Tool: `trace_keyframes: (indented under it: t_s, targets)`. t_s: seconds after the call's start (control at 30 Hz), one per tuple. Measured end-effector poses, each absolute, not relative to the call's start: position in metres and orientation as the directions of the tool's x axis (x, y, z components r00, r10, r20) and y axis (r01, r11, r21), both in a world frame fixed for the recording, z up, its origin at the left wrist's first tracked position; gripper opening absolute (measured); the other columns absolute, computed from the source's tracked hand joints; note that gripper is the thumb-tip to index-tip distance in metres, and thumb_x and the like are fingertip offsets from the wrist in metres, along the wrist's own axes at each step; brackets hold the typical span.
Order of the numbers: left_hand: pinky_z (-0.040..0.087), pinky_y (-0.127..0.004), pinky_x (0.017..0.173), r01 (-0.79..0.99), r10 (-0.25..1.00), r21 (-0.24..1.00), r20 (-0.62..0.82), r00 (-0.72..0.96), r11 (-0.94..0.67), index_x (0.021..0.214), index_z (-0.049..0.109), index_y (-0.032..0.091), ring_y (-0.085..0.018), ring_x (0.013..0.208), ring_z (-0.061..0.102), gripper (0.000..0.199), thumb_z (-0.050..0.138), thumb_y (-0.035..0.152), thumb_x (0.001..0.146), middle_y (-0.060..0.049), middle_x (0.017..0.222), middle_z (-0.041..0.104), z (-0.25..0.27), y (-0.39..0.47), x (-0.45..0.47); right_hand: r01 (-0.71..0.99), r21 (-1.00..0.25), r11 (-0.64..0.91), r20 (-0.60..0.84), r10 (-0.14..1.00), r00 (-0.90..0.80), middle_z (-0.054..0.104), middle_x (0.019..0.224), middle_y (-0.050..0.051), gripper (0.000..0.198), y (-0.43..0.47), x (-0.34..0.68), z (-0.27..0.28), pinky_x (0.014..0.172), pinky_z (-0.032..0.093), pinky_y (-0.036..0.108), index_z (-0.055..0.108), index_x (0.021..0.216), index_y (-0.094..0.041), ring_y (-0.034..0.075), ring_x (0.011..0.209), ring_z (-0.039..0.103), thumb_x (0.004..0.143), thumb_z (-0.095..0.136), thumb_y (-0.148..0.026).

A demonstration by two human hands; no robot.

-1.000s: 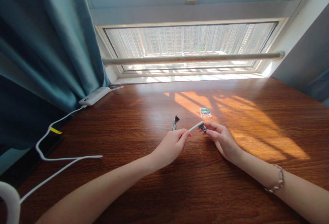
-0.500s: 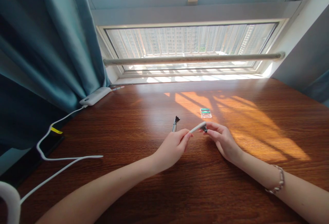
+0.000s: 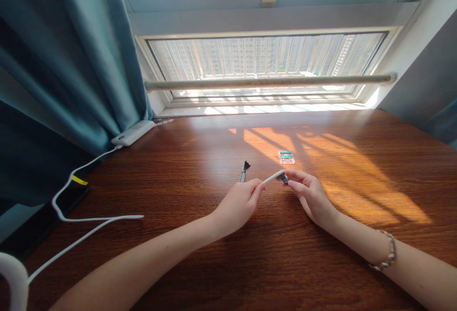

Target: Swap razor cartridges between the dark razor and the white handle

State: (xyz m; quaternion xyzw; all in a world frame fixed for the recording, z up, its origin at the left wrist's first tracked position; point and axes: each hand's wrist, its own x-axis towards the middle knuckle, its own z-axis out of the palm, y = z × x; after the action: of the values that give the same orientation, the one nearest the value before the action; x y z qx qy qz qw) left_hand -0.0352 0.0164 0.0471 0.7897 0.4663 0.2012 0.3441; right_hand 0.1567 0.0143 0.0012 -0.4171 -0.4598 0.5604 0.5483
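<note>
My left hand [image 3: 241, 206] is closed round a white toothbrush [image 3: 273, 176], its head pointing right and up. Dark bristles face down at the head. Between the thumb and fingers of my right hand [image 3: 310, 195] is a small black piece that looks like a razor head [image 3: 284, 180]. It sits right against the bristles. Just beyond my left hand lies a silver and black razor handle [image 3: 243, 172], partly hidden by that hand. A clear plastic case with green-edged razor blades [image 3: 286, 156] lies behind my right hand.
The brown wooden table [image 3: 200, 158] reaches to the window, with sunlight on its right side. A white power bank [image 3: 134, 133] lies by the blue curtain [image 3: 107, 54] at far left. A white cable [image 3: 93, 220] runs along the left side.
The toothbrush has shifted slightly left and down against the small black piece. My left hand has moved a little with it; my right hand stays nearly still.
</note>
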Motion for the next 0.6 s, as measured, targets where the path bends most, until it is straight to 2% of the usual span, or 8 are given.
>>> trace_keyframes:
  t_s: [0.27, 0.6]
  targets:
    - [0.036, -0.023, 0.055, 0.600, 0.878, 0.731, -0.002, 0.478, -0.325, 0.084, 0.060, 0.018, -0.013, 0.053, 0.048, 0.039, 0.026, 0.037, 0.089, 0.002, 0.053, 0.052, 0.0474, 0.0169, -0.0355, -0.281, -0.959, 0.035, 0.041, 0.999, -0.015, 0.068, 0.089, 0.004, 0.023, 0.0153, 0.1566, 0.0037, 0.082, 0.042, 0.031, 0.066, 0.090, -0.022, 0.017, 0.086, 0.059, 0.067, 0.067, -0.027]
    - [0.035, -0.023, 0.055, 0.605, 0.883, 0.728, 0.000, 0.469, -0.322, 0.084, 0.060, 0.018, -0.013, 0.052, 0.047, 0.039, 0.026, 0.037, 0.089, 0.002, 0.053, 0.052, 0.0470, 0.0173, -0.0356, -0.254, -0.964, 0.076, 0.075, 0.997, 0.014, 0.066, 0.091, 0.004, 0.027, 0.0151, 0.1561, 0.0026, 0.083, 0.043, 0.032, 0.064, 0.093, -0.022, 0.018, 0.087, 0.058, 0.067, 0.068, -0.026]
